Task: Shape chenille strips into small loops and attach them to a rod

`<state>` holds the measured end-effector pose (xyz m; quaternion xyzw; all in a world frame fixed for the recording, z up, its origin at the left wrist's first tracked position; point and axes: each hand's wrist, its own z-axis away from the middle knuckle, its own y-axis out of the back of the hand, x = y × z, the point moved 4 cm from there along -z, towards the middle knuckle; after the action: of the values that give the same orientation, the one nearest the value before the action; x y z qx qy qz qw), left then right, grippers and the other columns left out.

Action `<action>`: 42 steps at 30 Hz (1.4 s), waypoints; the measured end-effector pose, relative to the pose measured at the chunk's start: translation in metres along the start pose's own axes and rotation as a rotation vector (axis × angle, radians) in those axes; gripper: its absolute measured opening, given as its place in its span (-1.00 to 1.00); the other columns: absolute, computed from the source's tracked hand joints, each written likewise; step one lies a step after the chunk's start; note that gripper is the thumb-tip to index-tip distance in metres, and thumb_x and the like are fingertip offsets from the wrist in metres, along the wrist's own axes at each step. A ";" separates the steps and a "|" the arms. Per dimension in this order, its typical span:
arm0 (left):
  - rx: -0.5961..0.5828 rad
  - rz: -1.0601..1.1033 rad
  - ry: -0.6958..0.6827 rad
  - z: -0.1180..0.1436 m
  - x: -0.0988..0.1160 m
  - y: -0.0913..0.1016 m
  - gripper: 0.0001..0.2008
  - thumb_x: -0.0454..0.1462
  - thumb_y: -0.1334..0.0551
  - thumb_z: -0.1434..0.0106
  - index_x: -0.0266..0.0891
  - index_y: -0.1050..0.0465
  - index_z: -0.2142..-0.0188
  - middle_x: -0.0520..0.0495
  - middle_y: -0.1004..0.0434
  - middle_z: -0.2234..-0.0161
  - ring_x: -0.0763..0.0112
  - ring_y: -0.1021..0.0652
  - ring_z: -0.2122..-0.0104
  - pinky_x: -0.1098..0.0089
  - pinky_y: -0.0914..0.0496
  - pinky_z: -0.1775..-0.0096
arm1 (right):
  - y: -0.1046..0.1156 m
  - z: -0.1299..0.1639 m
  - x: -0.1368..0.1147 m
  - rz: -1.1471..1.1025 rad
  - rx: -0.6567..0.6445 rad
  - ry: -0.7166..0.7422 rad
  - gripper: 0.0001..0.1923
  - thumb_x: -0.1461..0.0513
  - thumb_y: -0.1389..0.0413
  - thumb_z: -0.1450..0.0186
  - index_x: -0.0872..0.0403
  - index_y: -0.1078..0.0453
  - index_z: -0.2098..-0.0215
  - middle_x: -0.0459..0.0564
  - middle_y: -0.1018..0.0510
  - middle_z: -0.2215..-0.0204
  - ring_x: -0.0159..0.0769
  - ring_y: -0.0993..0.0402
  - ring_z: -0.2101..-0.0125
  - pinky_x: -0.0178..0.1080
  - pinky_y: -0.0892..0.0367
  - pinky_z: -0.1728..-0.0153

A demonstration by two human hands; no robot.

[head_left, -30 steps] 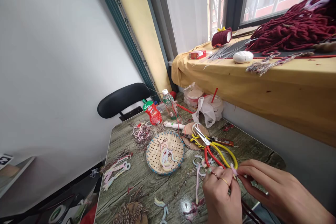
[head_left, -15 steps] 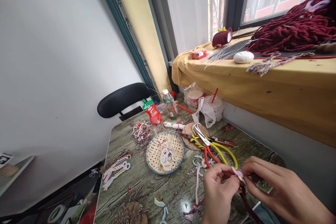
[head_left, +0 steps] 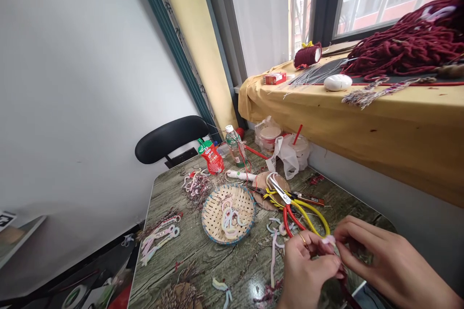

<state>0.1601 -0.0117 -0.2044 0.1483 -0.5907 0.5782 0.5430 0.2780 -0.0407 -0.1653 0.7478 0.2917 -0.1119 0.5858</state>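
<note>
At the near right corner of the table (head_left: 203, 256), a small pink piece (head_left: 329, 240) was pinched between the fingertips of both hands. The left hand (head_left: 308, 270), a ring on one finger, was closed on it from below; the right hand (head_left: 384, 260) was pressed to it from the right, thumb and forefinger together. A dark red cord (head_left: 344, 286) was seen running down from the pinch between the hands, toward the table's edge.

Just beyond the hands, red-handled scissors (head_left: 286, 203) were laid across a yellow cord (head_left: 313, 210), with loose pale pieces scattered beside them. A round woven basket (head_left: 228, 211) holding more pale loops was set further left, well apart from the hands. A bottle (head_left: 235, 147) and a red pouch (head_left: 210, 155) were stood at the table's far end, near a black chair (head_left: 170, 136). On the yellow-covered sill (head_left: 362, 116) to the right, maroon yarn (head_left: 409, 46) was heaped.
</note>
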 end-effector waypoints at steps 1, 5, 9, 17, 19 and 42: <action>0.024 0.030 0.020 -0.001 -0.001 0.001 -0.80 -0.36 -0.30 0.14 -0.33 -0.32 0.47 0.01 -0.41 0.55 0.53 -0.38 0.59 0.46 -0.33 0.52 | 0.000 -0.001 0.002 -0.003 0.006 -0.024 -0.86 0.20 0.02 -0.29 0.03 -0.28 0.42 -0.10 -0.43 0.51 -0.38 -0.39 0.56 -0.34 -0.31 0.53; 0.094 0.048 0.048 -0.005 -0.006 0.004 -0.68 -0.27 -0.39 0.17 -0.38 -0.38 0.42 0.01 -0.45 0.61 0.57 -0.38 0.65 0.52 -0.31 0.56 | -0.004 0.000 0.010 -0.055 0.010 -0.136 -0.84 0.16 0.01 -0.27 0.03 -0.29 0.44 -0.10 -0.44 0.51 -0.35 -0.39 0.53 -0.33 -0.32 0.49; 0.145 -0.003 0.053 -0.009 -0.011 0.007 -0.68 -0.21 -0.41 0.20 -0.40 -0.44 0.49 0.01 -0.41 0.63 0.58 -0.35 0.66 0.54 -0.27 0.61 | -0.009 0.003 0.018 -0.230 -0.008 -0.294 -0.79 0.06 0.00 -0.24 0.01 -0.33 0.39 -0.06 -0.48 0.48 -0.28 -0.40 0.49 -0.28 -0.34 0.44; 0.268 -0.178 -0.293 -0.010 0.003 0.017 -0.91 -0.30 -0.37 0.14 -0.31 -0.54 0.59 -0.05 -0.38 0.46 0.44 -0.38 0.46 0.46 -0.28 0.40 | -0.035 0.003 0.014 -0.893 -0.162 -0.601 -0.61 0.02 -0.11 -0.12 0.00 -0.45 0.14 0.01 -0.57 0.27 -0.21 -0.45 0.49 -0.29 -0.37 0.55; 0.281 -0.221 -0.305 -0.008 0.006 0.018 -0.91 -0.29 -0.36 0.12 -0.30 -0.56 0.59 -0.10 -0.37 0.39 0.33 -0.42 0.36 0.41 -0.31 0.31 | -0.037 0.000 0.011 -0.964 -0.158 -0.620 -0.58 0.03 -0.15 -0.10 0.00 -0.46 0.11 0.01 -0.58 0.26 -0.25 -0.43 0.51 -0.31 -0.35 0.55; 0.157 0.115 -0.158 0.001 0.012 0.008 -0.83 -0.21 -0.41 0.11 -0.32 -0.60 0.57 -0.08 -0.38 0.41 0.47 -0.35 0.45 0.47 -0.26 0.40 | -0.044 0.018 0.007 -0.648 0.131 -0.448 -0.70 0.04 -0.15 -0.13 -0.05 -0.56 0.23 0.01 -0.59 0.15 -0.03 -0.51 0.15 -0.18 -0.43 0.16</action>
<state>0.1488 -0.0049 -0.1991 0.2012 -0.5922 0.6393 0.4474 0.2622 -0.0493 -0.2097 0.6100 0.3695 -0.4696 0.5205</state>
